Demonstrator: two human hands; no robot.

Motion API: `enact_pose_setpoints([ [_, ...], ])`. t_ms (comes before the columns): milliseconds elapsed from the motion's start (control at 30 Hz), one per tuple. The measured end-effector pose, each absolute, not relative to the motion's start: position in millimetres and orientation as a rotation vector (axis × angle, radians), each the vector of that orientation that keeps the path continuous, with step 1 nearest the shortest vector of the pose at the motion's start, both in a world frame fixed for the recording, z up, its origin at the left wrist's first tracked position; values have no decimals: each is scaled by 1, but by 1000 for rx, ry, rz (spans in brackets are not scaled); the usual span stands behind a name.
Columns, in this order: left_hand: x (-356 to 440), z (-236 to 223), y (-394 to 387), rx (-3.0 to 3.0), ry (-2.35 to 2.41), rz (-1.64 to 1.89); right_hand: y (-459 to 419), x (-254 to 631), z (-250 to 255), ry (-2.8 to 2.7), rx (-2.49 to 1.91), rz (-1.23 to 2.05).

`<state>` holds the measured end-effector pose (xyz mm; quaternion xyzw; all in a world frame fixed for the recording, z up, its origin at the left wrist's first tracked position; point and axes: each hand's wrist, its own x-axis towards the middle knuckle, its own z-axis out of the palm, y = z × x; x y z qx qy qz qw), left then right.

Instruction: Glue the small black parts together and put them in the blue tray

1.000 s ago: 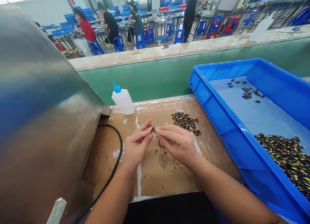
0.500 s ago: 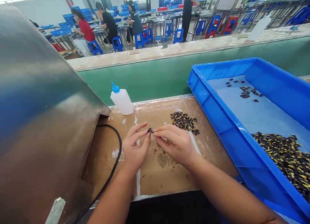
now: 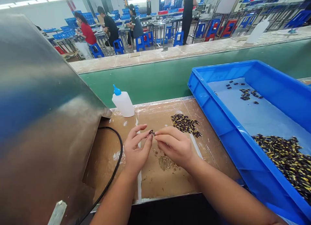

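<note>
Between the thumb and index fingertip of my left hand (image 3: 137,150) is a small dark, rounded part (image 3: 151,132). My right hand (image 3: 175,144) pinches a tiny dark piece (image 3: 154,133) right beside it. The two pieces are very close together; whether they touch I cannot tell. Beyond my right hand lies a pile of small black-and-yellow parts (image 3: 185,124) on the brown cardboard table cover (image 3: 167,183). Below my fingers, the cardboard carries a patch of wavy marks (image 3: 165,162).
A white squeeze bottle (image 3: 123,103) with a blue cap stands behind my left hand. At right, a blue tray (image 3: 218,121) holds many similar parts. A metal housing (image 3: 48,114) and a black cable (image 3: 119,153) flank the left side. People sit at far benches.
The camera view has shifted slightly, so the table things appear a little lower. My fingers have barely moved and still pinch the small dark pieces.
</note>
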<state>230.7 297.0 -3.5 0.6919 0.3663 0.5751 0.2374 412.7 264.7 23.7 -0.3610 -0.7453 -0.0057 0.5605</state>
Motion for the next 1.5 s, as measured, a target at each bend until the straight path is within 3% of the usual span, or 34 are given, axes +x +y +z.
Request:
enact_pose_setpoints([
  [267,226,-7,300,1909,1044,1547,267,408,13,-1750,-817,22],
  [433,226,-4,305,1915,963,1447,282,412,6,-1565,-904,298],
  [600,224,-2,321,1080,773,1244,285,449,16,-1145,-825,701],
  [733,220,7,326,761,692,1176,214,480,10,-1050,-807,1065],
  [867,220,15,318,763,657,1149,103,503,-27,-954,-910,1429],
  [1000,220,8,315,1053,679,1102,5,540,-61,-813,-1232,1561],
  [1133,214,4,318,2066,1004,1028,-59,588,-79,-512,-1566,1376],
  [1267,214,9,313,2738,1261,663,-89,629,-93,-273,-1718,1156],
  [1367,223,6,307,3002,1201,427,-96,645,-101,-208,-1752,1103],
  [1500,230,-8,311,3095,957,544,-96,653,-111,-346,-1891,1088],
])
